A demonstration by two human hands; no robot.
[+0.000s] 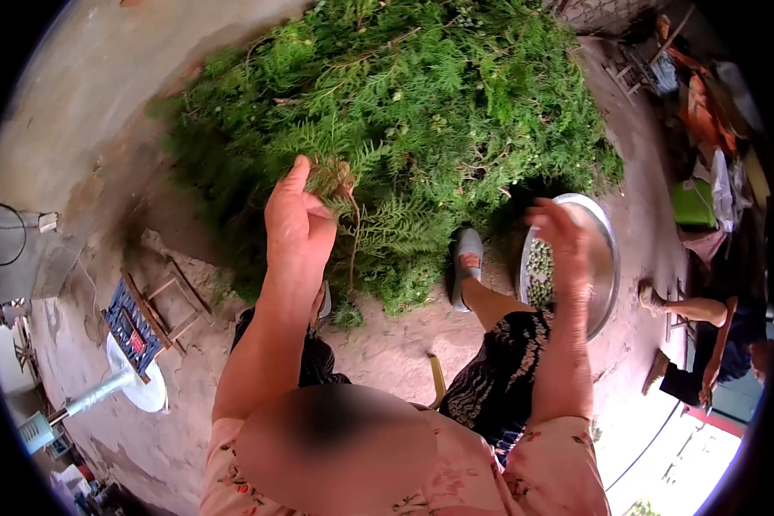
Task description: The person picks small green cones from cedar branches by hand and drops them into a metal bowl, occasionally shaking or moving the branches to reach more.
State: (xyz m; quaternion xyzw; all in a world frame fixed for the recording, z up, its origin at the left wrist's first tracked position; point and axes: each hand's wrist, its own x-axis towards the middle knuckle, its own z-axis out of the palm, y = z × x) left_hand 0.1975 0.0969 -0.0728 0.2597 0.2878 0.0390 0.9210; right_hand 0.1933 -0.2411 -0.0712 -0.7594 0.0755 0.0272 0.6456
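My left hand is closed on a green sprig with a brown stem, held in front of a large heap of leafy green branches. Over the left part of a wide metal basin is my right hand, blurred by motion, its fingers bent. Small round green pieces lie in the basin beneath it. Whether the right fingers hold anything is too blurred to tell.
A small wooden stool and a fan-like stand with a round white base are at the left. Another person's legs show at the right, below a pile of bags and a green container. My feet rest between heap and basin.
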